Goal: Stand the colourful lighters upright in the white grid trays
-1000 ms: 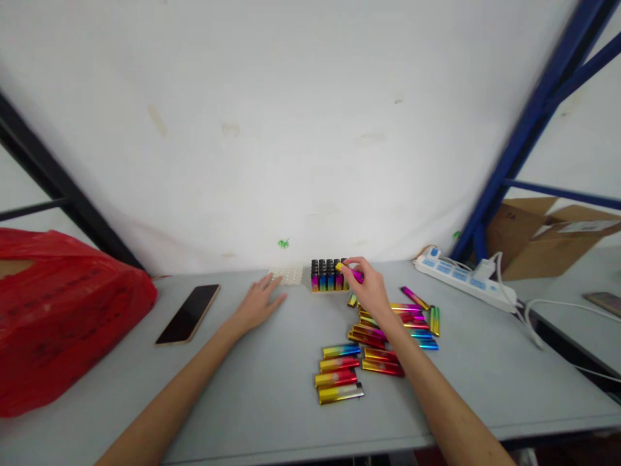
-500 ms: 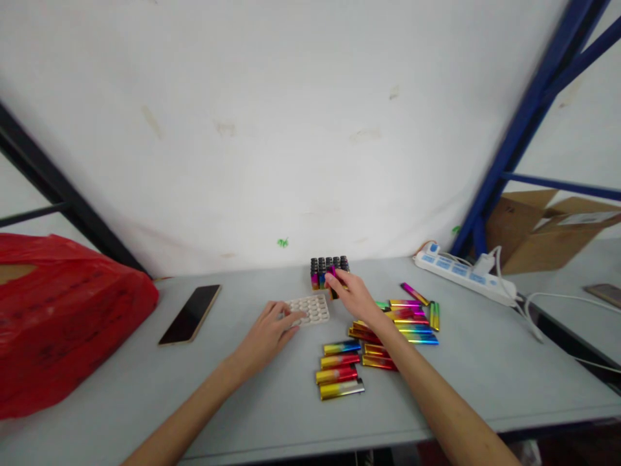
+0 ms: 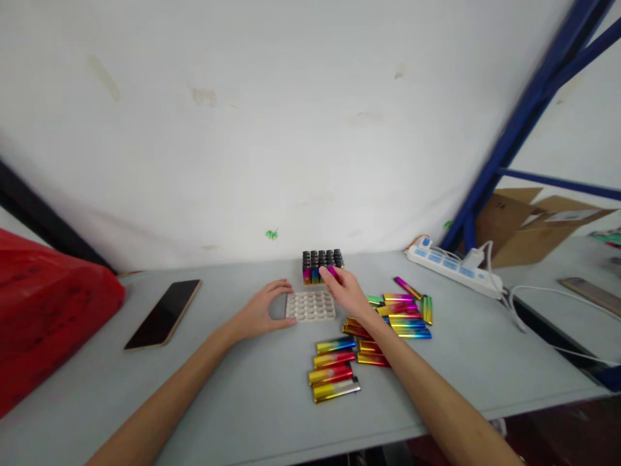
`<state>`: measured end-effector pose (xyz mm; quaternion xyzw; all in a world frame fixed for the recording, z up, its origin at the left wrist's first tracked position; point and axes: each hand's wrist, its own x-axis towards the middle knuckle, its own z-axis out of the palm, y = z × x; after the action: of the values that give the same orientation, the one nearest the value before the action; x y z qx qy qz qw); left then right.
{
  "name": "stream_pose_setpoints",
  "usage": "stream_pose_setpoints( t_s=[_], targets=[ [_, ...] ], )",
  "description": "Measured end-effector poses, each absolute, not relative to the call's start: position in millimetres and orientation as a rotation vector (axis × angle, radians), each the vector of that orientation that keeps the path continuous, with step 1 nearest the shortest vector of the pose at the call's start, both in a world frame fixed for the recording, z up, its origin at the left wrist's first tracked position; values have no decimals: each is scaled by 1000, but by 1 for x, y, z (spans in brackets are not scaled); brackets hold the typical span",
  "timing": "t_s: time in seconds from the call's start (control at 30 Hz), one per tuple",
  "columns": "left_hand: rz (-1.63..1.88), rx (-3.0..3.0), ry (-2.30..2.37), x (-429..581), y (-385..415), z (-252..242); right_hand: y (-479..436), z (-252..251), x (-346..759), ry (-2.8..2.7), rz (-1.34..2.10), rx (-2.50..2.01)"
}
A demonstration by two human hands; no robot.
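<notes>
Right hand [image 3: 344, 291] grips a magenta lighter [image 3: 334, 273] between upright lighters [image 3: 323, 257] and a white pocketed tray [image 3: 310, 306]

The tray lies flat at the middle of the frame, its rows of round pockets facing up. The left hand [image 3: 269, 307] brackets its left end, fingers at the far corner and thumb at the near one; whether it grips or only touches cannot be told. The right hand pinches the lighter, partly hidden by the fingers, just beyond the tray's far right corner. The upright lighters stand in a tight block behind, black tops up, near the wall [image 3: 301, 129].

Loose lighters [image 3: 334, 389] lie right of centre, some beneath the right forearm, limiting room on that side. More room lies left, where a broad stretch of grey surface [image 3: 242, 395] runs between the left forearm and a smartphone [image 3: 163, 314]. The surface's front edge slants across the bottom of the frame, well apart from the tray; its back edge meets the wall.

A red plastic bag [image 3: 53, 317] fills the left edge. At right, a white power strip [image 3: 453, 268] sits by a blue metal frame [image 3: 519, 123], with a cardboard box [image 3: 528, 226] behind.
</notes>
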<state>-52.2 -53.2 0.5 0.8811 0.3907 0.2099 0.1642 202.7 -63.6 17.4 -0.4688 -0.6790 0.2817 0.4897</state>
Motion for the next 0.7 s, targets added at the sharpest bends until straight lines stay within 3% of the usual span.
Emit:
stream_pose_setpoints(
  t_s=[0.7],
  targets=[
    [648, 2559, 1141, -55, -72, -8, -72, 15, 190, -1685, 546, -1273]
  ],
)
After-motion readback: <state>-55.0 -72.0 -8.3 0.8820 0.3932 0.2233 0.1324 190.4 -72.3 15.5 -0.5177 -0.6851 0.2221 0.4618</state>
